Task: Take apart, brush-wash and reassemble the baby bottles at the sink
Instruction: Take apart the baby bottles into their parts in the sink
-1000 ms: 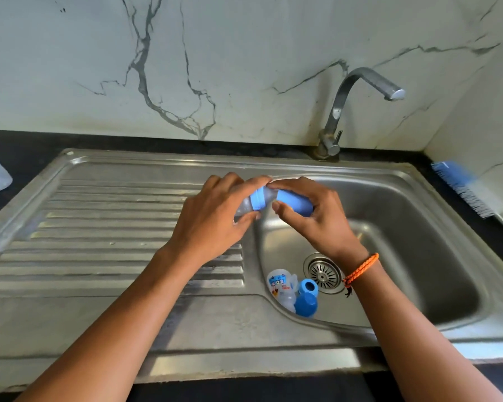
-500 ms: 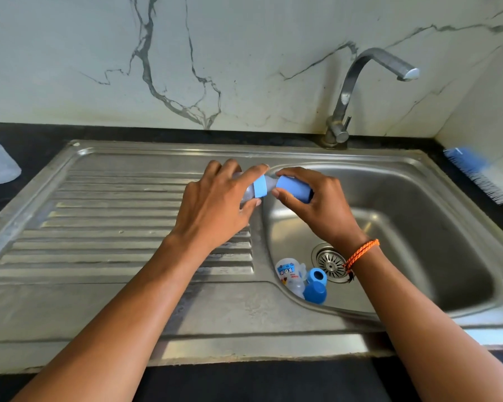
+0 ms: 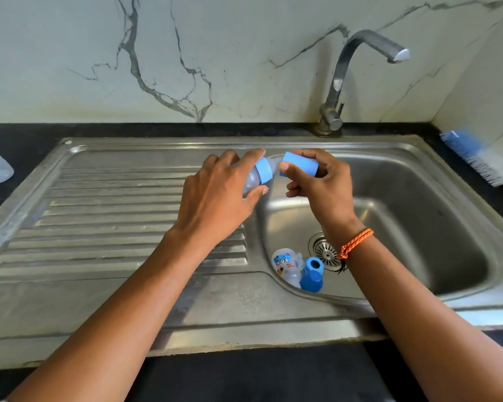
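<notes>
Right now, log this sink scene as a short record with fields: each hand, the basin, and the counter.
left hand: grips a baby bottle with its blue collar on
right hand: holds the blue cap, pulled clear of the teat
basin: printed bottle and blue parts beside the drain
counter, right: bottle brush
tap: no water visible

Nothing really readable here tbh. The little bottle (image 3: 286, 266) lying in the sink basin (image 3: 418, 227) has a blue and red printed label with some cartoon on it, but the lettering's too small to make out.
</notes>
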{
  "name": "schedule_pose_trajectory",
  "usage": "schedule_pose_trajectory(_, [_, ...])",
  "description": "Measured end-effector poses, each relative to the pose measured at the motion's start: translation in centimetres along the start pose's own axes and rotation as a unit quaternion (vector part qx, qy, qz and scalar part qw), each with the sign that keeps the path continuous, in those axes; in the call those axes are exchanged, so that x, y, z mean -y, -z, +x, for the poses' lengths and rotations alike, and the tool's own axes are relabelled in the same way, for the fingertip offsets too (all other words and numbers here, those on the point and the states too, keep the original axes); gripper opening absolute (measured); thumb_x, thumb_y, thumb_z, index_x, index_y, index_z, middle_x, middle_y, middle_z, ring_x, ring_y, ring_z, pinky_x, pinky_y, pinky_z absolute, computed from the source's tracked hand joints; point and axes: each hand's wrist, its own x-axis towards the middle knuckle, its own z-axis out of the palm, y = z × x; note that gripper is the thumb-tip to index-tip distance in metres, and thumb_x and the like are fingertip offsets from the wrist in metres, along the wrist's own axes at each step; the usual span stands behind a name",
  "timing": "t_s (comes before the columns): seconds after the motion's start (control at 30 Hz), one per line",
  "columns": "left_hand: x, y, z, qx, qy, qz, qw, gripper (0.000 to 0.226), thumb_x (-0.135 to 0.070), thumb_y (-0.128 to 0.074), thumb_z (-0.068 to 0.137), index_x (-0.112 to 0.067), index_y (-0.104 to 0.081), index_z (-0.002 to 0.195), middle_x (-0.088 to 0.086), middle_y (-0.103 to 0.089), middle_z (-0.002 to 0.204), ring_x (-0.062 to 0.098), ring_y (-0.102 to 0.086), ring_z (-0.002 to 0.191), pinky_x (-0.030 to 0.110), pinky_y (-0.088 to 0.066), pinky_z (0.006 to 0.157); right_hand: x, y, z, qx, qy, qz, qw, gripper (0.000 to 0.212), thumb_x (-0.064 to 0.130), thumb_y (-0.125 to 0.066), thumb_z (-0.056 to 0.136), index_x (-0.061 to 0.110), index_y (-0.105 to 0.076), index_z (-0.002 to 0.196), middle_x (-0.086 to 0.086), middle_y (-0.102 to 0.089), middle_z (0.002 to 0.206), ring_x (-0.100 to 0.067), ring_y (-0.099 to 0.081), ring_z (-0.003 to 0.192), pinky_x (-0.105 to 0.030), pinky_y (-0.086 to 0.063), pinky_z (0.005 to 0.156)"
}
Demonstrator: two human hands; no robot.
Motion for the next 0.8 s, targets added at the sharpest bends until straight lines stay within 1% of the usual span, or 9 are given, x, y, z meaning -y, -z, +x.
schedule_pose_trajectory(0.13, [-1.2, -0.8, 1.6, 0.010, 0.022, -0.036, 0.999, 0.062, -0.060, -0.067, 0.091, -0.039, -0.049, 0.146, 0.000, -0.066, 0.113, 0.029, -0.063, 0.100, 0.035, -0.044, 0.065, -0.8, 2.1, 2.3, -0.100, -0.073, -0.070, 0.990, 0.025, 0.020, -0.087, 0.084, 0.012, -0.077, 0.106, -0.012, -0.077, 0.095, -0.021, -0.075, 0.063, -0.036, -0.066, 0.071])
schedule_pose_trajectory(0.23, [-1.9, -1.8, 2.9, 0.018, 0.016, -0.073, 0.997, 0.061, -0.062, -0.065, 0.091, -0.040, -0.048, 0.146, -0.001, -0.066, 0.114, 0.027, -0.064, 0.100, 0.034, -0.044, 0.067, -2.7, 5.0, 5.7, -0.012, -0.106, -0.225, 0.969, 0.024, 0.007, -0.075, 0.089, 0.007, -0.077, 0.113, -0.018, -0.076, 0.105, -0.029, -0.074, 0.077, -0.041, -0.065, 0.079])
schedule_pose_trajectory(0.3, [-2.4, -2.6, 3.7, 0.031, 0.000, -0.093, 0.995, 0.061, -0.063, -0.064, 0.091, -0.042, -0.047, 0.145, -0.003, -0.067, 0.115, 0.026, -0.065, 0.100, 0.034, -0.047, 0.069, -4.9, 6.2, 7.3, 0.088, -0.141, -0.331, 0.929, 0.033, 0.000, -0.069, 0.091, 0.002, -0.072, 0.124, -0.022, -0.072, 0.116, -0.041, -0.073, 0.083, -0.049, -0.063, 0.086])
schedule_pose_trajectory(0.37, [-3.0, -3.4, 4.4, 0.046, 0.000, -0.121, 0.992, 0.060, -0.064, -0.064, 0.090, -0.043, -0.048, 0.144, -0.004, -0.067, 0.116, 0.025, -0.065, 0.102, 0.034, -0.047, 0.072, -7.3, 6.8, 8.1, 0.151, -0.161, -0.426, 0.877, 0.041, 0.002, -0.073, 0.089, 0.002, -0.068, 0.129, -0.023, -0.068, 0.123, -0.042, -0.071, 0.090, -0.046, -0.060, 0.089])
schedule_pose_trajectory(0.47, [-3.7, -4.4, 4.8, 0.068, 0.007, -0.149, 0.987, 0.060, -0.064, -0.063, 0.089, -0.044, -0.049, 0.144, -0.004, -0.066, 0.115, 0.025, -0.065, 0.103, 0.035, -0.050, 0.076, -10.3, 7.2, 8.2, 0.191, -0.137, -0.550, 0.801, 0.038, 0.008, -0.079, 0.080, 0.012, -0.073, 0.118, -0.016, -0.070, 0.121, -0.035, -0.067, 0.110, -0.033, -0.052, 0.084])
schedule_pose_trajectory(0.53, [-3.7, -4.9, 4.7, 0.070, -0.001, -0.148, 0.986, 0.061, -0.065, -0.063, 0.090, -0.044, -0.049, 0.145, -0.004, -0.066, 0.113, 0.023, -0.065, 0.099, 0.033, -0.047, 0.072, -11.8, 7.2, 8.0, 0.200, -0.157, -0.567, 0.783, 0.034, 0.007, -0.078, 0.076, 0.016, -0.075, 0.109, -0.013, -0.072, 0.114, -0.034, -0.069, 0.105, -0.029, -0.048, 0.075])
schedule_pose_trajectory(0.6, [-3.4, -5.2, 4.3, 0.068, -0.005, -0.150, 0.986, 0.060, -0.066, -0.063, 0.090, -0.044, -0.049, 0.144, -0.006, -0.066, 0.110, 0.020, -0.064, 0.094, 0.031, -0.042, 0.069, -12.8, 7.2, 7.9, 0.200, -0.169, -0.573, 0.777, 0.037, 0.010, -0.080, 0.075, 0.018, -0.074, 0.111, -0.014, -0.071, 0.116, -0.036, -0.070, 0.102, -0.030, -0.049, 0.075])
schedule_pose_trajectory(0.73, [-2.5, -5.1, 3.7, 0.075, 0.009, -0.170, 0.983, 0.059, -0.067, -0.062, 0.089, -0.047, -0.048, 0.142, -0.010, -0.065, 0.110, 0.017, -0.062, 0.094, 0.031, -0.041, 0.069, -13.4, 7.4, 8.1, 0.230, -0.175, -0.594, 0.751, 0.070, 0.013, -0.078, 0.080, 0.021, -0.054, 0.146, -0.017, -0.057, 0.141, -0.038, -0.061, 0.124, -0.036, -0.051, 0.094])
schedule_pose_trajectory(0.8, [-2.3, -4.9, 3.6, 0.080, 0.006, -0.174, 0.981, 0.059, -0.066, -0.065, 0.087, -0.046, -0.048, 0.140, -0.010, -0.065, 0.114, 0.016, -0.062, 0.094, 0.031, -0.041, 0.069, -12.1, 7.4, 8.5, 0.251, -0.182, -0.609, 0.730, 0.083, 0.011, -0.077, 0.081, 0.020, -0.042, 0.155, -0.020, -0.051, 0.145, -0.042, -0.055, 0.130, -0.043, -0.052, 0.103])
